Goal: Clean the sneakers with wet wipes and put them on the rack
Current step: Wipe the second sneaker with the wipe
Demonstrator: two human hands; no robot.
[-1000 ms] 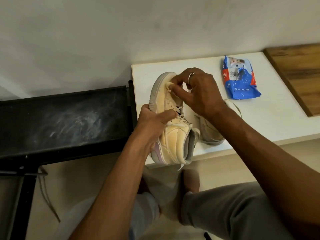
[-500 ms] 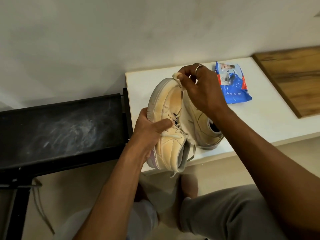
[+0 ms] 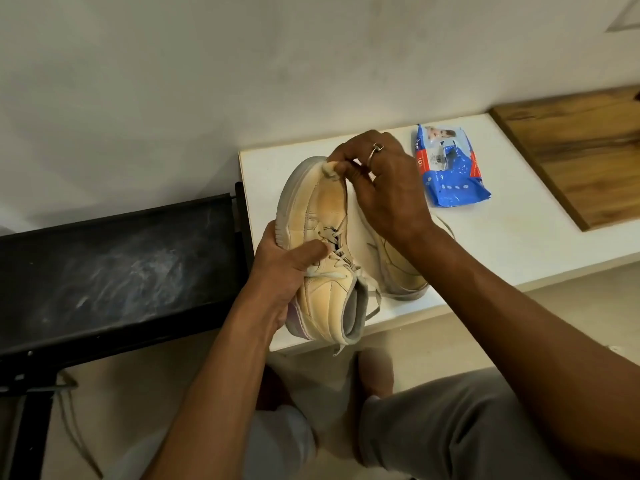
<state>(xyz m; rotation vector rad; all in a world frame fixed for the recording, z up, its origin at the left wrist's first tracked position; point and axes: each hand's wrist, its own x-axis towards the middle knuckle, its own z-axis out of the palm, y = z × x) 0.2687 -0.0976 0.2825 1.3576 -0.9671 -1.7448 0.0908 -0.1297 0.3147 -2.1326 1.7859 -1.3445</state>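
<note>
Backdrop: a plain pale wall (image 3: 242, 81) fills the top of my head-camera feed and meets the far edge of a white table (image 3: 519, 244).
Table edges: the left edge stands just beside a black rack (image 3: 114, 268); the front edge runs above the floor (image 3: 485, 327) and the person's knees (image 3: 450, 427).
Sneaker: a cream sneaker (image 3: 322, 216) is held over the table's front-left corner, tipped on its side with the sole to the left, the toe toward the wall and the heel past the front edge.
Left hand: the left hand (image 3: 287, 271) grips it at mid-sole, with the thumb laid across near the laces.
Right hand: the right hand (image 3: 388, 192), a ring (image 3: 375, 150) on one finger, pinches a wadded wet wipe (image 3: 330, 169) against the toe.
Second sneaker: a second sneaker (image 3: 398, 275) lies on the table just right of the first, partly hidden under the right wrist.
Open room: I see white tabletop from that shoe rightward along the front edge, and the rack's smeared black top shelf spreads wide to the left.
In the way: a blue pack of wet wipes (image 3: 450, 168) lies near the wall just right of the right hand; a wooden board (image 3: 581, 150) covers the table's far right end.
</note>
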